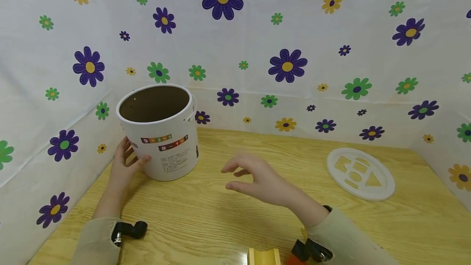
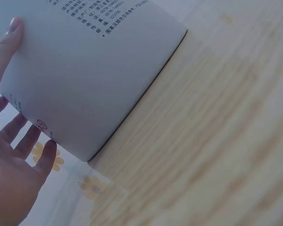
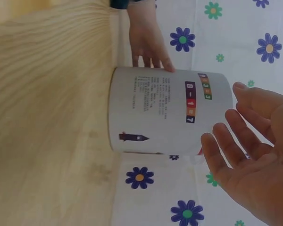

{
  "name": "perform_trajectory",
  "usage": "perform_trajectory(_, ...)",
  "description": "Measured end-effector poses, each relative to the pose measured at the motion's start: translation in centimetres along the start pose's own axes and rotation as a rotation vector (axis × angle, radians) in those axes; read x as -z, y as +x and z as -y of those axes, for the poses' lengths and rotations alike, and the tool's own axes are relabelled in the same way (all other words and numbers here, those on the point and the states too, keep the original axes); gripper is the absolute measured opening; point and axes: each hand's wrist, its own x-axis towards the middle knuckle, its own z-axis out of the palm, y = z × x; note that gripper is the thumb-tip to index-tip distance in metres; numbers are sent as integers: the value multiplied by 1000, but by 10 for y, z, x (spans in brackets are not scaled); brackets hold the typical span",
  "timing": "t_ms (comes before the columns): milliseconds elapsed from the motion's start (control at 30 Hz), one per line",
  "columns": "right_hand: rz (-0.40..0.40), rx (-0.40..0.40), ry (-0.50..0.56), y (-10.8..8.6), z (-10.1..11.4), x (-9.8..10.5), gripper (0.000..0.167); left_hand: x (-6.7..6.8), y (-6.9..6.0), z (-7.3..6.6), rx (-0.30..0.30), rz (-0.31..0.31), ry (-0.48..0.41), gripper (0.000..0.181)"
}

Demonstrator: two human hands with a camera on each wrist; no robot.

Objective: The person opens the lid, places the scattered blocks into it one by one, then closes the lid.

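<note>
Seemingly underway: already has the lid (image 1: pixel 364 176) off, lying flat at right, with a yellow block (image 1: pixel 264 258) apparently left outside in front. Grips the white bucket (image 1: pixel 167 142), upright on the table's (image 1: pixel 206 220) left, with left hand (image 1: pixel 124 166) curved round its side; holds right hand (image 1: pixel 260 181) empty, fingers parted. Looks cylindrical, printed with coloured sums, brown inside.

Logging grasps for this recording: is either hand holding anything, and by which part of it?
The left hand holds the white bucket by the left of its side wall. The right hand holds nothing.
</note>
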Motion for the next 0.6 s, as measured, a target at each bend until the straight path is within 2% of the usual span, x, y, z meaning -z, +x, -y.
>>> perform_trajectory(300,58,-7,25,-43,-16,-4,29,-2,-3,-4,-4,-8,-8,83)
perform_trajectory(433,135,5,55,-56,-21,-6,33,-2,-3,-4,-4,-7,-13,83)
perform_trajectory(600,272,37,108,-66,-25,-9,36,-2,-3,-2,0,-8,-21,84)
